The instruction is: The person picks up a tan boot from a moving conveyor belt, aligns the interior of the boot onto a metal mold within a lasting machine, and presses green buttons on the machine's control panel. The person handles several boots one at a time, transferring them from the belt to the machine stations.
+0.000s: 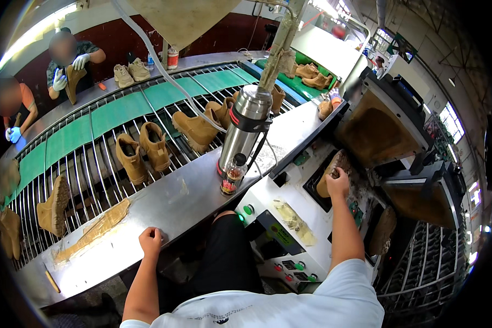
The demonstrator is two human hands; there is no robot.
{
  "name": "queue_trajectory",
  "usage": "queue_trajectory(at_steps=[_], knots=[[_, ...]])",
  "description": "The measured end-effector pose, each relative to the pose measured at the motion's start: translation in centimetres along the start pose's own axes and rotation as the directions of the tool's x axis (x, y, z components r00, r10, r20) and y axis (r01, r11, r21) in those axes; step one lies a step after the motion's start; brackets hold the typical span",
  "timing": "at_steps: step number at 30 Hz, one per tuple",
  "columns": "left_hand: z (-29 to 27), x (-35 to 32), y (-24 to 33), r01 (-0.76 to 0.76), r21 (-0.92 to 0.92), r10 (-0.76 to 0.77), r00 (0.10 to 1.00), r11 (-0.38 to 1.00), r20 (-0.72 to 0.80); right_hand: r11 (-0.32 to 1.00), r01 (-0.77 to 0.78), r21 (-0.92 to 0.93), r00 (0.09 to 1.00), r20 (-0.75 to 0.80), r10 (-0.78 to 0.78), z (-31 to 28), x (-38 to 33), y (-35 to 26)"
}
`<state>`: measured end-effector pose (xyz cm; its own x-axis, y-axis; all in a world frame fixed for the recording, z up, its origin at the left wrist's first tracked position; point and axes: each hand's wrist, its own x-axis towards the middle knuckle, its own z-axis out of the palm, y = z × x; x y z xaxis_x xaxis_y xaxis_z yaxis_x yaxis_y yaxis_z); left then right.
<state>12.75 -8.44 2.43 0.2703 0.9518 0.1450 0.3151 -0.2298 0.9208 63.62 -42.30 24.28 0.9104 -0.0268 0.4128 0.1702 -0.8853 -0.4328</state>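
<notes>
My right hand (338,183) is closed on a tan boot (327,179), which lies on its side in a dark recess of the white machine (317,216), its sole toward the right. My left hand (151,239) is curled into a loose fist at the front edge of the metal counter (169,210), with nothing visible in it. Farther right, a second boot (384,230) rests in another recess of the machine, sole outward. Above these recesses, two hinged brown-lined lids (381,128) stand raised.
A steel thermos (245,128) and a small bottle (233,176) stand on the counter. Beyond runs a roller conveyor with a green belt (115,111) and several tan boots (154,146). Across it, one gloved co-worker (74,68) holds a boot. Buttons (299,265) line the machine's front.
</notes>
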Motion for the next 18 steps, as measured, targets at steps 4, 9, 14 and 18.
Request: queue_trajectory(at_steps=[4, 9, 14, 18], knots=[[0.3, 0.3, -0.9, 0.045, 0.002, -0.045, 0.999, 0.999, 0.006, 0.996, -0.014, -0.085, 0.986, 0.165, 0.028, -1.8, 1.1, -1.4], [0.7, 0.3, 1.3, 0.031, 0.147, -0.021, 0.997, 0.989, -0.068, 0.996, 0.043, -0.079, 0.993, 0.115, -0.034, -1.6, 0.1, -0.1], [2.3, -0.3, 3.0, 0.237, 0.063, -0.233, 0.970, 0.969, -0.067, 0.994, 0.001, -0.112, 0.968, 0.250, 0.027, -3.6, 0.2, -1.0], [6.0, -0.9, 1.2, 0.204, -0.070, -0.204, 0.979, 0.976, 0.015, 0.981, 0.189, -0.048, 0.974, 0.134, -0.181, -1.9, -0.8, 0.8]])
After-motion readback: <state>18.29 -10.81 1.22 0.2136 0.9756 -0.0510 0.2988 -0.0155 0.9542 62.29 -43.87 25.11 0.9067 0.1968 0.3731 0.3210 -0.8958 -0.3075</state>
